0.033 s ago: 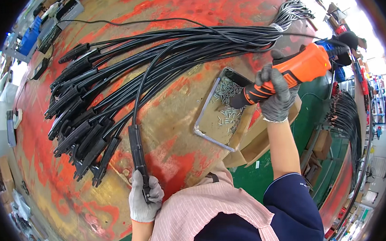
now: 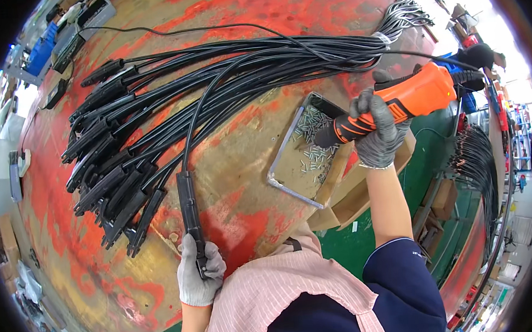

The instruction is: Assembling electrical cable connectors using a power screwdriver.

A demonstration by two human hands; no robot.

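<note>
My left hand (image 2: 199,273), in a grey glove, grips the near end of a long black connector (image 2: 188,203) whose cable runs up into a big bundle of black cables (image 2: 242,62). Several similar connectors (image 2: 113,168) fan out at the left on the worn red table (image 2: 249,185). My right hand (image 2: 383,133), also gloved, holds an orange and black electric screwdriver (image 2: 416,95) by its grip. The screwdriver's dark front end points down-left over a shallow metal tray (image 2: 290,186) scattered with small silver screws (image 2: 313,142).
A cardboard box (image 2: 346,201) sits beside the tray at the table's right edge, above green floor. More black cables (image 2: 476,155) hang at the right. Blue and grey boxes (image 2: 46,48) lie at the far left corner. The screwdriver's cord (image 2: 211,29) crosses the table's far side.
</note>
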